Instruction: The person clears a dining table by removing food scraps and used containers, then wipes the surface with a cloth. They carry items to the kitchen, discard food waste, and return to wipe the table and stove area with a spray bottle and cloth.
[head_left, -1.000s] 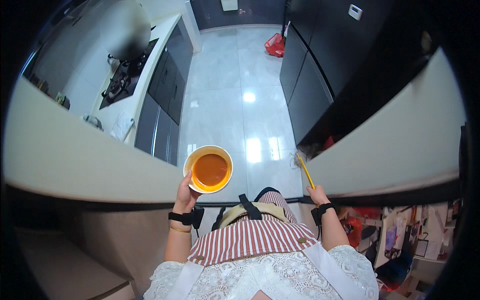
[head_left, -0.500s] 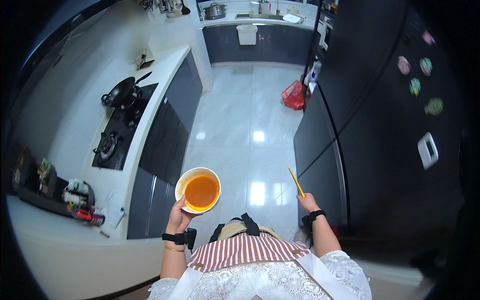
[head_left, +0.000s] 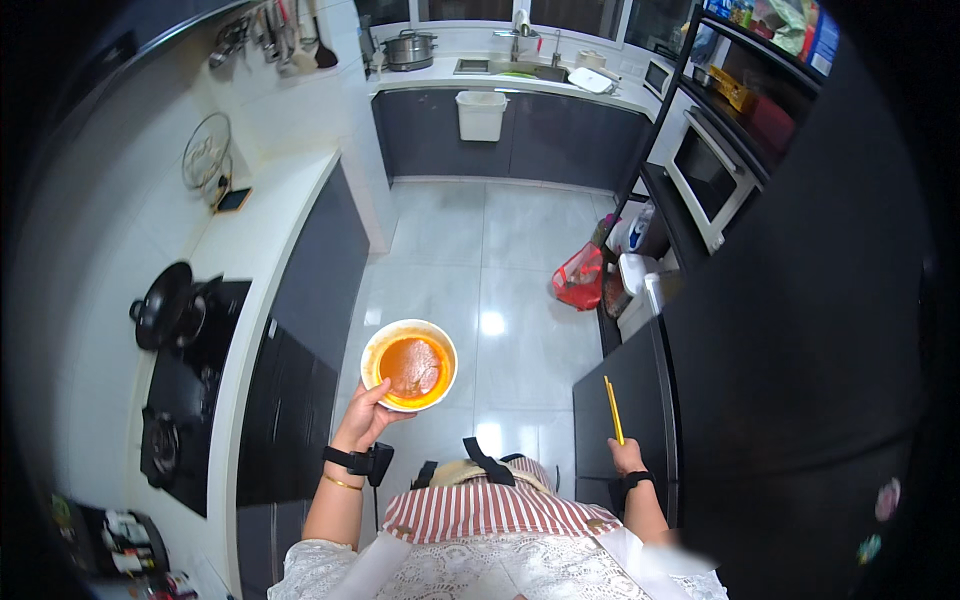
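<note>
While I look down through the head camera, the biggest thing I see is the glossy pale tiled floor [head_left: 470,260] running between the two sides of a narrow kitchen. Along the left I make out a long white countertop [head_left: 270,230] over dark cabinet fronts, with a black gas hob [head_left: 185,390] set into it and a dark round pan [head_left: 160,305] sitting on the far burner. On the right stands a tall black unit [head_left: 800,330] with a built-in oven [head_left: 705,180] above it. At the far end I see a steel sink [head_left: 520,68] and a white bin [head_left: 481,115] hanging on the cabinet below. A red plastic bag [head_left: 580,278] sits on the floor near the right-hand unit.

The left hand [head_left: 365,415] is clamped on the near rim of a round white bowl of orange sauce [head_left: 409,365], holding it level over the floor just beside the left cabinets (a dark band is strapped on that wrist). The right hand [head_left: 628,458] is closed around the lower ends of a pair of yellow chopsticks [head_left: 613,408], which point upward and away, close to the black unit. The two hands are well apart.
</note>
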